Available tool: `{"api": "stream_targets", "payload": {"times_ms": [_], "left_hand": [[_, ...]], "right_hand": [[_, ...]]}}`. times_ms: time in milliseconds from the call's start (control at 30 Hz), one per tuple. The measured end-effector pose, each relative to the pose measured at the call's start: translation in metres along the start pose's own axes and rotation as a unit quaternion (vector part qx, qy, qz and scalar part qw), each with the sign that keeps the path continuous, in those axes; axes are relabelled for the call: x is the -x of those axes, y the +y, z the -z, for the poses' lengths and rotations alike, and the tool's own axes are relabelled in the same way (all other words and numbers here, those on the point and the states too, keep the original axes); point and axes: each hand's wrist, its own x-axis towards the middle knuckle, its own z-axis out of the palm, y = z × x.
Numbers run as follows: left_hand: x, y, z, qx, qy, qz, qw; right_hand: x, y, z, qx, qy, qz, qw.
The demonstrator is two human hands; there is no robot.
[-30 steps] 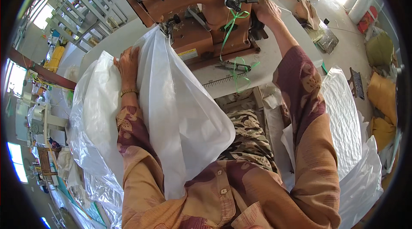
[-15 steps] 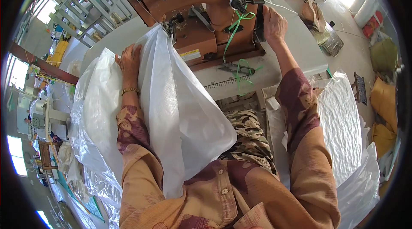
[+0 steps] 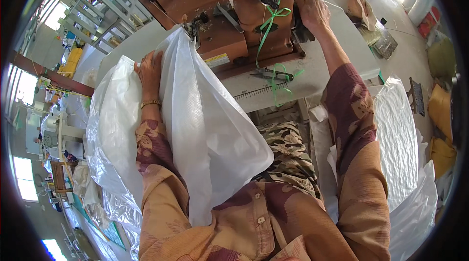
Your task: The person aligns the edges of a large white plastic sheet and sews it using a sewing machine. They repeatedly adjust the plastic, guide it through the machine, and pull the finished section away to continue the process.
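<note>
A brown sewing machine stands before me. White woven plastic sheeting runs from under its needle area down over my lap, folded and glossy. My left hand lies among the folds left of the needle, its fingers bent on the sheeting's edge; their tips are partly hidden. At the machine's right end, my right hand is closed around the dark handwheel, which it mostly covers. Thread snips lie on the machine's front edge, beside green ribbon hanging from a tension knob.
The pale table carries a printed ruler strip along its front. More white plastic is piled at my right. Metal racks stand at far left, and yellow-brown sacks lie at far right.
The view has shifted slightly. My right hand has turned over the handwheel, with its knuckles a little higher and further right. My left hand and the sheeting keep their places.
</note>
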Motion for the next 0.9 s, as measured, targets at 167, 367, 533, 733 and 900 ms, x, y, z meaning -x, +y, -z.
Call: {"api": "stream_targets", "payload": {"times_ms": [167,367,533,733,900], "left_hand": [[0.0,0.003,0.005,0.008,-0.005,-0.001,1.0],[-0.003,0.008,0.003,0.009,-0.009,0.009,1.0],[-0.004,0.006,0.0,0.008,0.004,-0.016,1.0],[-0.003,-0.005,-0.01,0.021,-0.002,-0.026,0.999],[-0.007,0.003,0.002,0.031,-0.023,0.009,0.999]], "right_hand": [[0.018,-0.002,-0.002,-0.023,0.078,0.009,0.997],[0.019,-0.002,-0.003,-0.02,0.083,-0.006,0.996],[-0.02,-0.007,0.013,0.068,-0.081,-0.025,0.994],[-0.022,-0.006,0.013,0.027,-0.108,-0.025,0.993],[-0.014,0.0,0.003,0.025,-0.057,-0.052,0.997]]}}
